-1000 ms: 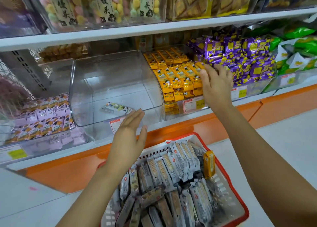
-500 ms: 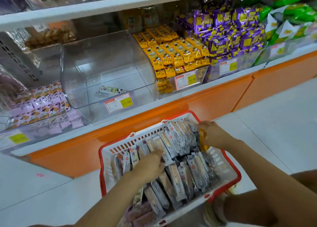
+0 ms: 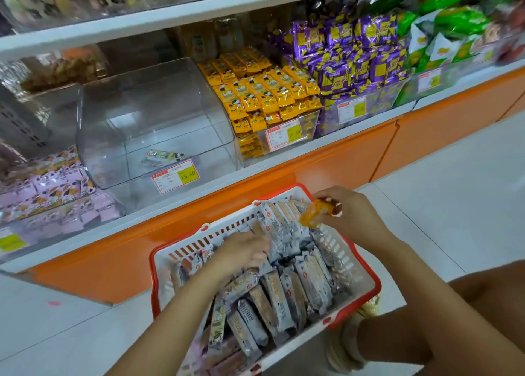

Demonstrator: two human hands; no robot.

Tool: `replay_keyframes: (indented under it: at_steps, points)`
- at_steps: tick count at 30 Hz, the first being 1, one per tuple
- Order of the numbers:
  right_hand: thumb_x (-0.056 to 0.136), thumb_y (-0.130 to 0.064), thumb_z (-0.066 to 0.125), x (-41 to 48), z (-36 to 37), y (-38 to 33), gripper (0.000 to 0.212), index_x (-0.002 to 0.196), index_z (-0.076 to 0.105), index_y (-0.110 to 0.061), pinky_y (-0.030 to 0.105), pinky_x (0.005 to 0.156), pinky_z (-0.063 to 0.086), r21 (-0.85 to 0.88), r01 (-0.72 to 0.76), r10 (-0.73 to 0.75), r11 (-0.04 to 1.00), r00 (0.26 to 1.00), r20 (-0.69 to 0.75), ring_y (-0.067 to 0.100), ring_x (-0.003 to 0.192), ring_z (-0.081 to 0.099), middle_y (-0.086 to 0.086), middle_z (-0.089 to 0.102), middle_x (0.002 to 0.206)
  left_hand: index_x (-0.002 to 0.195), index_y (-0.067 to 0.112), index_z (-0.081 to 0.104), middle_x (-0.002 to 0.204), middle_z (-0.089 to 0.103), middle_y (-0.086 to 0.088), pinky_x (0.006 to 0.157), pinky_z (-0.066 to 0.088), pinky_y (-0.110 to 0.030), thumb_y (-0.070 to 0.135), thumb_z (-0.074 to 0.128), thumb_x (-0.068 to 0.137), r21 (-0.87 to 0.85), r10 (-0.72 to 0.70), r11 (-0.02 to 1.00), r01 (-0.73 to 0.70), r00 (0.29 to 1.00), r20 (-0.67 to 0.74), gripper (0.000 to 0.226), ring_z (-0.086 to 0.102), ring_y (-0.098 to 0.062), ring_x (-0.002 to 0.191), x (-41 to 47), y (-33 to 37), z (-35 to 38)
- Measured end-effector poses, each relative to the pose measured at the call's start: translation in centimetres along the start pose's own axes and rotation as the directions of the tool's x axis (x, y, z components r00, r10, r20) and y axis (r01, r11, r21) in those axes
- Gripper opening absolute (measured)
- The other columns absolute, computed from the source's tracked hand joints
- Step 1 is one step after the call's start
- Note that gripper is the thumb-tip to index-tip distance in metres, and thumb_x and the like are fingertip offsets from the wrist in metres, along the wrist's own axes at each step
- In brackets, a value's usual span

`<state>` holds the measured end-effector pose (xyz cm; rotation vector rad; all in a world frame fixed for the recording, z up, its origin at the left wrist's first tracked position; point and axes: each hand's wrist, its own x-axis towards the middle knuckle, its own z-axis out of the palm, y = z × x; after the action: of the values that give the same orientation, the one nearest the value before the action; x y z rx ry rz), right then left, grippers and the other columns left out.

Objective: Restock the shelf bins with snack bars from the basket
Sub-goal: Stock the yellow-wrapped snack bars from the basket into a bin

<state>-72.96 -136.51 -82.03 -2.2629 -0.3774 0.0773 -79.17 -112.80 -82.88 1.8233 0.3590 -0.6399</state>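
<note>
A red-and-white basket [image 3: 345, 250] on the floor is packed with grey-wrapped snack bars [image 3: 279, 293]. My right hand [image 3: 350, 216] pinches a yellow-orange snack bar [image 3: 315, 213] just above the basket's far right corner. My left hand [image 3: 244, 252] reaches down among the grey bars, fingers curled into them; whether it grips one is unclear. On the shelf above stands a clear bin [image 3: 154, 120] holding a single bar [image 3: 164, 157]. To its right, a bin of yellow bars [image 3: 264, 91] is full.
Purple packets [image 3: 355, 54] and green packets [image 3: 446, 29] fill the bins at the right; pink packets [image 3: 48, 188] fill the bin at the left. An orange shelf base [image 3: 312, 171] runs below. My shoe [image 3: 345, 344] and knee sit right of the basket on white floor tiles.
Both hands came down from the shelf to the basket. My right hand has lifted the yellow-orange bar up out of the basket's right corner; my left hand dug further into the grey bars.
</note>
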Motion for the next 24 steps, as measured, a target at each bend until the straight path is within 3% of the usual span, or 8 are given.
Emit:
replay_keyframes:
  at_steps: [2, 4, 8, 11, 15, 18, 21, 24]
  points:
    - [0.077, -0.008, 0.078, -1.4, -0.9, -2.8, 0.035, 0.106, 0.068, -0.024, 0.008, 0.080, 0.042, 0.102, 0.163, -0.157, 0.981, 0.986, -0.063, -0.001, 0.094, 0.058, -0.014, 0.062, 0.105, 0.117, 0.005, 0.059, 0.108, 0.069, -0.012, 0.080, 0.057, -0.027, 0.046, 0.054, 0.088, -0.321, -0.019, 0.946, 0.046, 0.996, 0.089, 0.051, 0.069, -0.023, 0.095, -1.0, 2.9, -0.5]
    - [0.076, -0.001, 0.075, -2.5, -1.4, -4.6, 0.036, 0.105, 0.069, -0.020, 0.009, 0.086, 0.041, 0.126, 0.287, -0.272, 0.950, 0.954, -0.123, 0.001, 0.105, 0.057, -0.010, 0.061, 0.113, 0.115, 0.010, 0.056, 0.108, 0.070, -0.017, 0.080, 0.058, -0.031, 0.051, 0.054, 0.080, -0.477, 0.034, 0.877, 0.051, 0.985, 0.169, 0.053, 0.069, -0.026, 0.097, -2.3, 5.6, -0.8]
    - [0.076, -0.004, 0.077, -3.1, -1.9, -5.9, 0.041, 0.104, 0.063, -0.031, 0.013, 0.087, 0.044, 0.092, 0.415, -0.389, 0.905, 0.896, -0.213, 0.005, 0.112, 0.054, -0.012, 0.054, 0.121, 0.104, 0.003, 0.064, 0.095, 0.072, -0.020, 0.065, 0.059, -0.024, 0.032, 0.065, 0.071, -0.582, 0.164, 0.810, -0.074, 0.981, 0.104, 0.045, 0.072, -0.022, 0.082, -4.0, 8.9, -1.1]
    - [0.076, -0.009, 0.078, -2.2, -2.3, -6.4, 0.040, 0.104, 0.061, -0.033, 0.013, 0.087, 0.044, 0.110, 0.426, -0.394, 0.898, 0.890, -0.230, 0.005, 0.115, 0.053, -0.013, 0.052, 0.123, 0.098, -0.001, 0.064, 0.087, 0.071, -0.020, 0.066, 0.059, -0.026, 0.023, 0.065, 0.069, -0.649, 0.222, 0.749, -0.134, 0.973, 0.055, 0.037, 0.072, -0.025, 0.079, -4.0, 10.2, -1.7]
    - [0.076, -0.025, 0.080, -0.3, -3.1, -7.3, 0.038, 0.107, 0.061, -0.034, 0.019, 0.087, 0.047, 0.174, 0.371, -0.322, 0.912, 0.912, -0.256, 0.005, 0.107, 0.058, -0.021, 0.057, 0.114, 0.092, -0.001, 0.060, 0.094, 0.071, -0.023, 0.076, 0.059, -0.031, 0.016, 0.065, 0.071, -0.648, 0.313, 0.719, -0.250, 0.950, -0.019, 0.028, 0.072, -0.029, 0.086, -3.1, 12.1, -2.8]
    - [0.076, -0.022, 0.080, 2.1, -3.3, -8.1, 0.046, 0.116, 0.060, -0.032, 0.013, 0.087, 0.045, 0.154, 0.316, -0.258, 0.936, 0.915, -0.311, 0.002, 0.102, 0.059, -0.021, 0.061, 0.109, 0.105, -0.005, 0.053, 0.096, 0.070, -0.025, 0.074, 0.059, -0.030, 0.013, 0.068, 0.068, -0.630, 0.355, 0.702, -0.332, 0.930, -0.095, 0.044, 0.071, -0.029, 0.087, -2.1, 13.7, -4.0]
    - [0.077, -0.008, 0.078, 5.8, -4.2, -8.6, 0.047, 0.117, 0.065, -0.029, 0.012, 0.087, 0.041, -0.037, 0.362, -0.355, 0.931, 0.882, -0.311, 0.007, 0.100, 0.055, -0.011, 0.060, 0.109, 0.121, -0.011, 0.050, 0.106, 0.068, -0.025, 0.082, 0.057, -0.031, 0.005, 0.066, 0.077, -0.520, 0.373, 0.763, -0.385, 0.918, -0.133, 0.050, 0.069, -0.031, 0.096, -1.0, 15.2, -5.2]
    - [0.073, 0.008, 0.073, 10.0, -6.2, -9.2, 0.049, 0.110, 0.070, -0.024, 0.018, 0.090, 0.040, -0.209, 0.453, -0.495, 0.867, 0.836, -0.239, 0.014, 0.106, 0.046, -0.001, 0.058, 0.116, 0.113, 0.004, 0.064, 0.109, 0.068, -0.021, 0.091, 0.052, -0.035, 0.014, 0.074, 0.074, -0.407, 0.366, 0.837, -0.367, 0.927, -0.084, 0.042, 0.065, -0.030, 0.096, -0.2, 16.4, -6.4]
